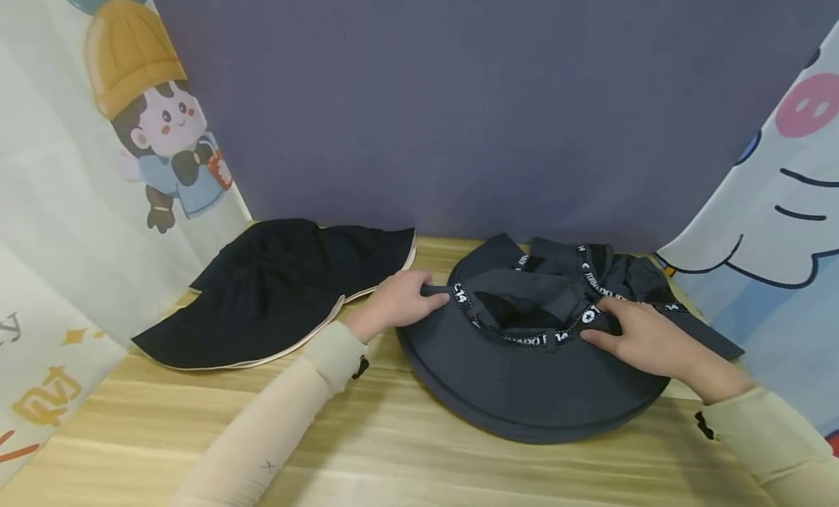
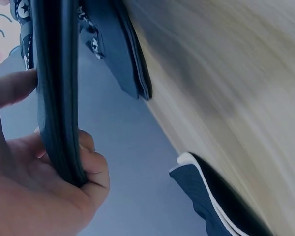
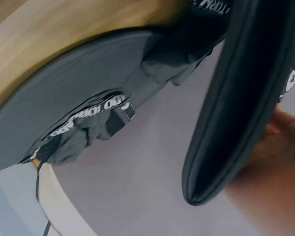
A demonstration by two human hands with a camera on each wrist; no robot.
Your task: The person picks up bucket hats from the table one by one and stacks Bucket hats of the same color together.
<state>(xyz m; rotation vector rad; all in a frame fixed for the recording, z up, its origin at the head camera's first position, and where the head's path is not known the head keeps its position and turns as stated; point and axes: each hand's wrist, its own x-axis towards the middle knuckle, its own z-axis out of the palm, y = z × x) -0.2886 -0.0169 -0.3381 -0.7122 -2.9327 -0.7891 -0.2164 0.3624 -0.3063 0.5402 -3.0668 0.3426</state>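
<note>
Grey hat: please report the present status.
Left hand and right hand both gripping grey hat. Black hat lying off to the left. Nothing seen blocking the hands.

Bright, diffuse light — soft shadows on the tabletop [image 1: 406, 456] — wrist views slightly soft.

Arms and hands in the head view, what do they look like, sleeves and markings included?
The left hand and right hand wear no gloves. The left sleeve and right sleeve are pale cream, with slightly greener wide cuffs. A small black piece shows at each cuff, and the left sleeve bears a small dark cross-like mark.
</note>
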